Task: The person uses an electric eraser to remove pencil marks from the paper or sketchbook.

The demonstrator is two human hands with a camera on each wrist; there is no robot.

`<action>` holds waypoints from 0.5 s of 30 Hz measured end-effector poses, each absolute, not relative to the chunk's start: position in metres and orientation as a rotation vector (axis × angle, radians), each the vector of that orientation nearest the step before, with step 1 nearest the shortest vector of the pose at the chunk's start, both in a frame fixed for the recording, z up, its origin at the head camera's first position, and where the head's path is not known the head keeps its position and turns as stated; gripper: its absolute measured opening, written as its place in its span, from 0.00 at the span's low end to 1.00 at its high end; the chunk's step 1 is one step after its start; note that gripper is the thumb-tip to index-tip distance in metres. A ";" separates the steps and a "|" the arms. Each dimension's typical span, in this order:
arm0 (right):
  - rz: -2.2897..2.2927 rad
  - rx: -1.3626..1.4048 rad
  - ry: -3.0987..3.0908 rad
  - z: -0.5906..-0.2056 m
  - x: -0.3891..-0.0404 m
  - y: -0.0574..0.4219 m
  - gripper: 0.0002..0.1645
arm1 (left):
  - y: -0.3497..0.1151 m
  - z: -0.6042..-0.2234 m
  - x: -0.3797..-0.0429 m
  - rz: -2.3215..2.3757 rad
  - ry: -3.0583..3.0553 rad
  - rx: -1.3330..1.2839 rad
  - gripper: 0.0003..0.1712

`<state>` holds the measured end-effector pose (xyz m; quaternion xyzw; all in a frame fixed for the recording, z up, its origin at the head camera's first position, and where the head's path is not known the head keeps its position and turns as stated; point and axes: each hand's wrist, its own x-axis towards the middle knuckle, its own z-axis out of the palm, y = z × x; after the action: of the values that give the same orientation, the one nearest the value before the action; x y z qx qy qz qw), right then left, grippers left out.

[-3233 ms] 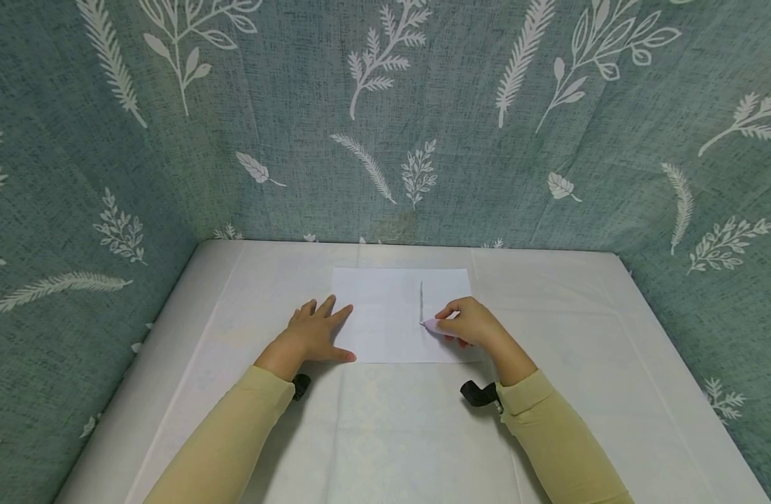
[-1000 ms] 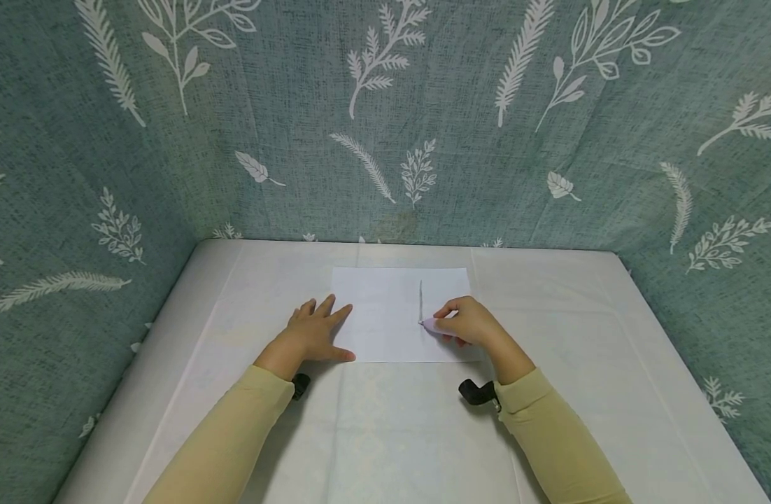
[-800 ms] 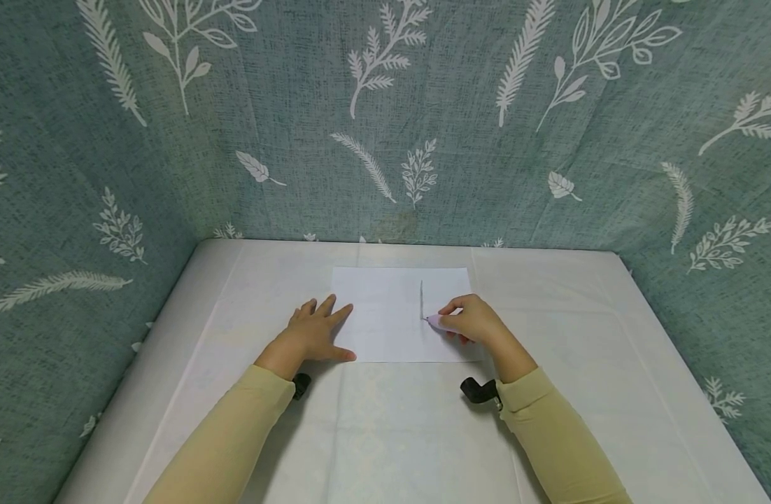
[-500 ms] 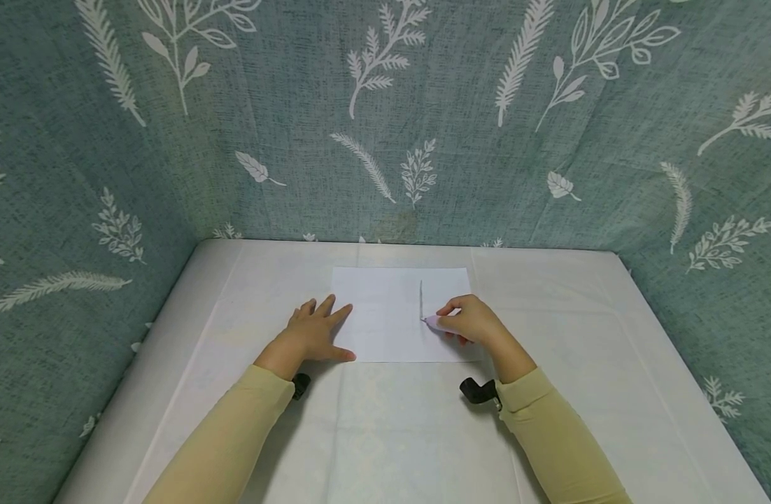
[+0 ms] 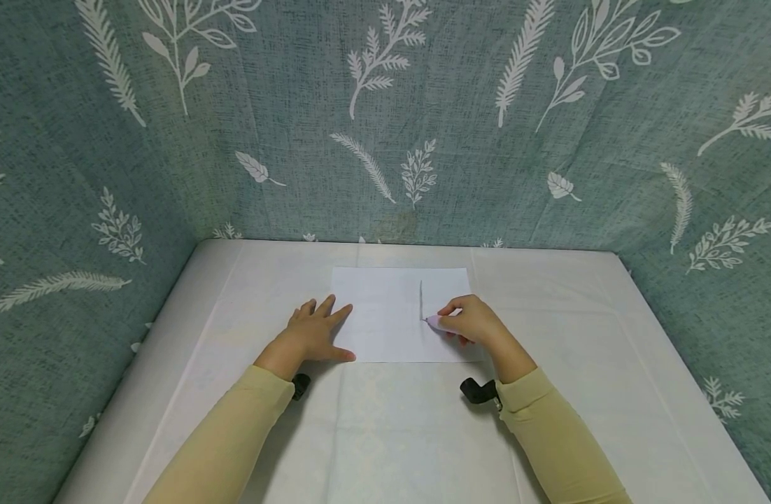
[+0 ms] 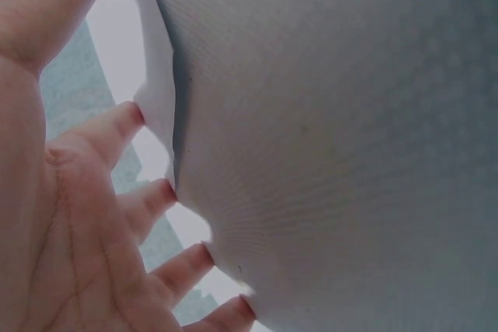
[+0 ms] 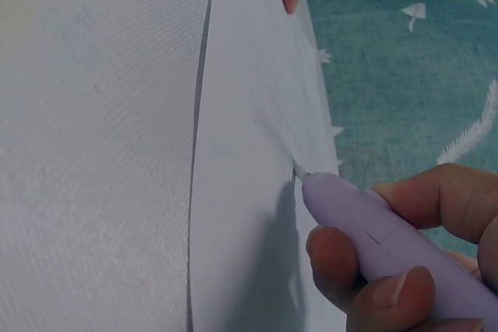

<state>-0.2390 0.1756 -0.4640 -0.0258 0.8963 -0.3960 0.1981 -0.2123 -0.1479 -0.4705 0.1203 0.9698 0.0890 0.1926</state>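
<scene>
A white sheet of paper (image 5: 382,315) lies on the table. Spread flat over its left edge is my left hand (image 5: 313,334), the thumb near the lower left corner. In the left wrist view its fingertips (image 6: 131,114) press along the paper's lifted edge. My right hand (image 5: 476,323) pinches a thick lilac pen (image 7: 366,223) between thumb and fingers, slanted, tip down at the sheet. A thin grey upright line (image 5: 421,299) runs down the right half of the paper, and the pen tip sits just right of its lower end.
A white cloth covers the table (image 5: 392,434). Green fabric walls (image 5: 297,140) with white leaf prints rise behind it and on both sides. Black wrist cameras (image 5: 476,392) sit under both sleeves.
Over the last second the right hand has shifted the pen tip slightly up and to the right, with small back-and-forth movement near the line's lower end. The left hand stays put.
</scene>
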 end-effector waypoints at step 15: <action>-1.102 -0.085 2.474 -0.464 -0.236 0.175 0.13 | -0.149 -0.471 -0.212 0.261 2.729 0.352 0.61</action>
<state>-0.2357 0.1755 -0.4643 -0.0305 0.8918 -0.3974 0.2143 -0.2119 -0.1489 -0.4714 0.1250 0.9698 0.0929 0.1878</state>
